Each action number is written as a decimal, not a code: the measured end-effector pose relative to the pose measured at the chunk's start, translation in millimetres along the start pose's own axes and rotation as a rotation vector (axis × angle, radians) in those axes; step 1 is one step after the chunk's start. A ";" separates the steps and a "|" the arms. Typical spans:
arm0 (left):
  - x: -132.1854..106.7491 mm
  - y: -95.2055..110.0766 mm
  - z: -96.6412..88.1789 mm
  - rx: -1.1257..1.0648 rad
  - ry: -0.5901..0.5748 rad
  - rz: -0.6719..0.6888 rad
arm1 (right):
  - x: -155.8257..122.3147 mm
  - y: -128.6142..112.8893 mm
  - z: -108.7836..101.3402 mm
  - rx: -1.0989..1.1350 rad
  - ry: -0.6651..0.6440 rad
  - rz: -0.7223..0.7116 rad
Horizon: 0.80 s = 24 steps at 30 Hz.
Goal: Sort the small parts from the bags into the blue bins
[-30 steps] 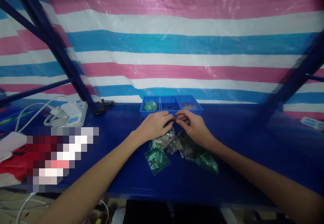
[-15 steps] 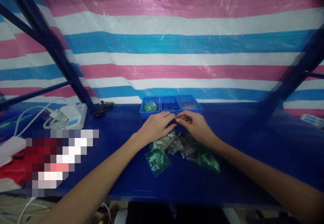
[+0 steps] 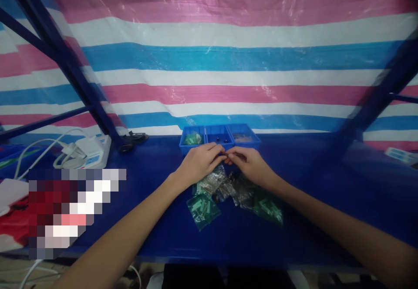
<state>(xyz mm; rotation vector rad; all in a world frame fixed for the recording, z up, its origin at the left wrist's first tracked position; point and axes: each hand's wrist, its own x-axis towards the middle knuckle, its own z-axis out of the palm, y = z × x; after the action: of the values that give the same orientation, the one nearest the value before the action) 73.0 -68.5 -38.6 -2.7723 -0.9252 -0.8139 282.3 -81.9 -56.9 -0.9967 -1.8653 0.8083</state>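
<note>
My left hand (image 3: 204, 160) and my right hand (image 3: 250, 162) meet at the fingertips over the blue table. Both are closed in a pinch, and whatever lies between the fingers is too small and covered to name. Just below them sits a pile of small clear plastic bags (image 3: 214, 183) with thin metal pieces inside. A green-tinted bag (image 3: 203, 210) of pale strips lies nearest the front, and another green bag (image 3: 268, 207) rests to the right. Behind the hands stands a blue three-part bin (image 3: 218, 133); green bags fill its left section, and a few small dark pieces lie in the middle one.
At the left, a white power strip (image 3: 101, 152) with cables lies on the table, near a small black object (image 3: 126, 147). Red and white packaging (image 3: 15, 219) is at the left edge. Blue frame posts (image 3: 78, 80) rise on both sides before a striped sheet (image 3: 228, 58).
My left thumb has closed in toward the fingers, and the two hands' fingertips are pressed closer together. The bags and the bin have stayed in place.
</note>
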 end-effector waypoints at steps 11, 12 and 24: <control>-0.1 1.2 1.8 -0.025 -0.020 -0.027 | -2.7 -8.6 -2.1 -0.330 0.017 -0.146; -0.1 1.1 2.1 -0.036 -0.020 -0.032 | -2.8 -8.9 -2.2 -0.361 0.017 -0.158; 0.1 1.4 1.8 -0.078 -0.040 -0.042 | -3.4 -9.8 -0.2 -0.308 0.095 -0.131</control>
<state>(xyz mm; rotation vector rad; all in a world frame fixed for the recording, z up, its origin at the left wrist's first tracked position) 74.7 -69.1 -39.9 -2.8548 -0.9818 -0.8209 280.4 -89.4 -50.1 -1.0660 -1.9864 0.3959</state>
